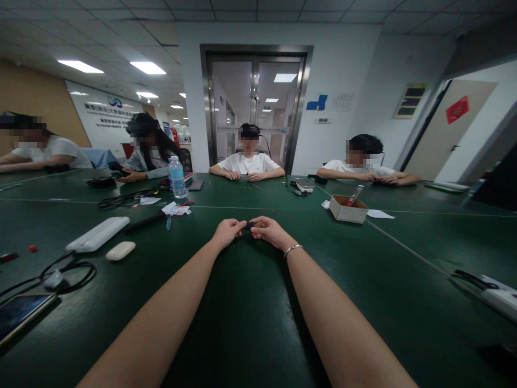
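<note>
Both my arms reach forward over a dark green table point(250, 302). Between my fingertips is a small black object point(249, 225), too small to name. My left hand point(228, 233) pinches its left end with thumb and fingers. At its right end, my right hand point(271, 231) closes its fingers on the same piece; a silver bracelet point(293, 249) circles that wrist. My fingers cover part of the object, which is held just over or at the table surface; I cannot tell which.
On the left lie a white power bank point(98, 234), a white oval case point(120, 250), a phone point(25, 312) and black cables point(81, 275). A water bottle point(176, 178) stands farther back. A small box point(348, 210) sits right. Several people sit across the table.
</note>
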Motion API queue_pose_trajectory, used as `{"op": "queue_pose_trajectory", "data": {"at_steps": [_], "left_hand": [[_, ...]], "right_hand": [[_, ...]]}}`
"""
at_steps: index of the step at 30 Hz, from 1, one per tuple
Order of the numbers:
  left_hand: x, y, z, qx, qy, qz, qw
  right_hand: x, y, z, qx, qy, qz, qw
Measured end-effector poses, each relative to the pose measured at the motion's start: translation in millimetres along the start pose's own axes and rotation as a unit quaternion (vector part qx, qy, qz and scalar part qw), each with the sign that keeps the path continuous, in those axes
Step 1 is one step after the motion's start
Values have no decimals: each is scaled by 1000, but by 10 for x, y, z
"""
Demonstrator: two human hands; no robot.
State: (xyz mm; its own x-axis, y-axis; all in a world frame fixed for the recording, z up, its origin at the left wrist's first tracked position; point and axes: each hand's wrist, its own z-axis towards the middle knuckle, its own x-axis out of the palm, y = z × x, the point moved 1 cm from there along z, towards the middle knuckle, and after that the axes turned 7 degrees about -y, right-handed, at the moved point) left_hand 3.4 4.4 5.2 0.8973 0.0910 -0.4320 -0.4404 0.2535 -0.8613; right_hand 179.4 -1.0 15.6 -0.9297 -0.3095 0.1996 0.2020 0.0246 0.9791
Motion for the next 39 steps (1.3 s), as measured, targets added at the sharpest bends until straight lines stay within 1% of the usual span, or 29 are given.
{"op": "queue_pose_trajectory", "data": {"at_steps": [4,12,18,21,25,27,31,33,39], "left_hand": [[-1,-20,-15,-2,-4,11,1000],[12,-9,-11,9,0,4,1000],[28,9,11,16,14,-32,999],[27,-7,-1,16,16,-67,997],[18,-70,-38,49,7,-109,993],[16,-104,-53,54,3,-112,992],[23,-124,-54,23,1,-122,992],[28,-110,-43,18,1,-125,992],[24,-68,-27,45,-3,-121,992]], "right_hand": [[3,5,-8,-7,3,3,1000],[-1,-4,7,2,-1,14,1000],[-2,-9,28,26,-12,26,999],[9,4,21,30,-16,9,999],[26,20,13,33,-22,-11,999],[30,22,15,37,-25,-10,999],[32,22,20,48,-33,-7,998],[34,23,20,48,-29,-5,998],[29,20,27,46,-27,-5,999]]}}
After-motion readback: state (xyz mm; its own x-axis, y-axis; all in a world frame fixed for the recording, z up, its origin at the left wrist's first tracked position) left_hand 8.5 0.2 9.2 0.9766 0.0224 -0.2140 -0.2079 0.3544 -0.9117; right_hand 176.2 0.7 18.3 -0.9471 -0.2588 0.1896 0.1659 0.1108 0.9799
